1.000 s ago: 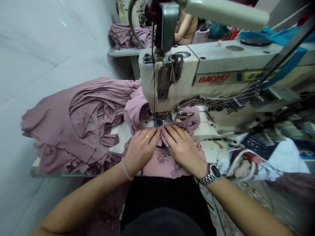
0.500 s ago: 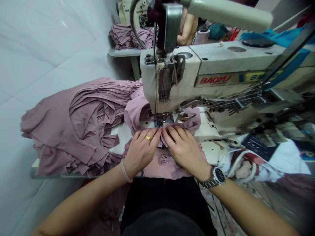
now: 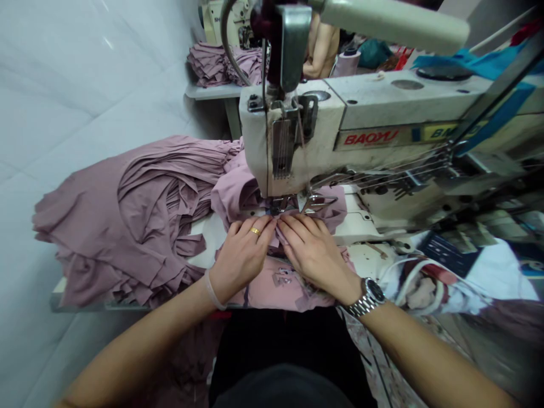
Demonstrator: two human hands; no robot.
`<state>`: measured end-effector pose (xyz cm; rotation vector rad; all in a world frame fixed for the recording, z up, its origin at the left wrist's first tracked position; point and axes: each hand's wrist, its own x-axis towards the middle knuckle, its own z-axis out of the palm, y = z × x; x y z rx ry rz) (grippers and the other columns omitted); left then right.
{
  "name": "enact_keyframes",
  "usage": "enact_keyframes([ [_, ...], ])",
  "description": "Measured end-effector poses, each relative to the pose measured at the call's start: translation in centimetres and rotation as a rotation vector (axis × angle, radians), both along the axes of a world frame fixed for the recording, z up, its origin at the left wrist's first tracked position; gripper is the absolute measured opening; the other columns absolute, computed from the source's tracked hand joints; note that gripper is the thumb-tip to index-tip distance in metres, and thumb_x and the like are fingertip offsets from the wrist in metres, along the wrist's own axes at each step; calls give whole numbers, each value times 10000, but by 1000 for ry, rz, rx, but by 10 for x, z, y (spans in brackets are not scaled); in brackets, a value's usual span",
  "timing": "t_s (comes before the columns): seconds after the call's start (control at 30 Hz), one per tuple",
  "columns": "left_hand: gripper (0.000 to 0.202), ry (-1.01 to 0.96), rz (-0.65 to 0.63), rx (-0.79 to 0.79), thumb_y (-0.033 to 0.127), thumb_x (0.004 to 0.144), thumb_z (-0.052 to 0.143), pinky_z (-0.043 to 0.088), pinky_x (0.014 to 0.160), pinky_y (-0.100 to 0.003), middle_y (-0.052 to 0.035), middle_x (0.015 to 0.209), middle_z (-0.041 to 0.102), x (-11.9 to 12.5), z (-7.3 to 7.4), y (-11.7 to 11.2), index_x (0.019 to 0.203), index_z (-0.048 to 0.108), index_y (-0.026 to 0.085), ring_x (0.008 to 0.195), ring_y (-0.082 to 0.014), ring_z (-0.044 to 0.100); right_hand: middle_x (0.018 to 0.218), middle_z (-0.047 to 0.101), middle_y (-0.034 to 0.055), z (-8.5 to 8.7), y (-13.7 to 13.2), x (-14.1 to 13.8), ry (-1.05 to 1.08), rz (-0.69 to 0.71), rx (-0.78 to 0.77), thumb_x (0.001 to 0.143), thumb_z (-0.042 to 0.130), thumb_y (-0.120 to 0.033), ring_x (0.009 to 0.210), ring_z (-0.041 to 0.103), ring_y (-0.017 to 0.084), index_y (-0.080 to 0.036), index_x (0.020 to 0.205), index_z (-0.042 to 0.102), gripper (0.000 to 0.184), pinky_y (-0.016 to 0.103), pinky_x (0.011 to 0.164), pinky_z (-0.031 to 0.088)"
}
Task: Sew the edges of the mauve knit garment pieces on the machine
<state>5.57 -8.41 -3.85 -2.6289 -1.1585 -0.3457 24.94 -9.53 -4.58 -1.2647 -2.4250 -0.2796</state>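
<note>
A mauve garment piece lies on the bed of a cream sewing machine, its edge under the presser foot. My left hand, with a gold ring, rests flat on the cloth just left of the foot, fingers stretched forward. My right hand, a metal watch on its wrist, lies flat on the cloth beside it, fingertips nearly at the foot. The fingertips of both hands almost touch each other.
A big stack of mauve fabric pieces fills the table to the left. Behind stands another sewing table with more mauve cloth, and another person's arm. A printed cloth hangs at the right.
Both hands have slid a little forward toward the presser foot, feeding the cloth under it. The stack at the left has not moved.
</note>
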Motion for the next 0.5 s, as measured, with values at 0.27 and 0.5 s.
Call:
enact_keyframes([
  [0.27,372,-36,-50,-46,160,948,445,434,898,-395,-127,1325,560,-8,7,8,1308,533,127,1159,-249,525,1298,582,136,2,3,-2,43,-1,4,938,449,-210,1177,482,273,-78,1265,564,371,443,955,416],
  [0.5,305,-140,-223,-92,151,931,476,485,926,-385,-117,1211,623,-18,9,14,1208,602,130,1104,-231,564,1011,660,106,0,1,-2,161,62,12,926,484,-169,981,539,212,-100,1039,646,209,372,877,454],
])
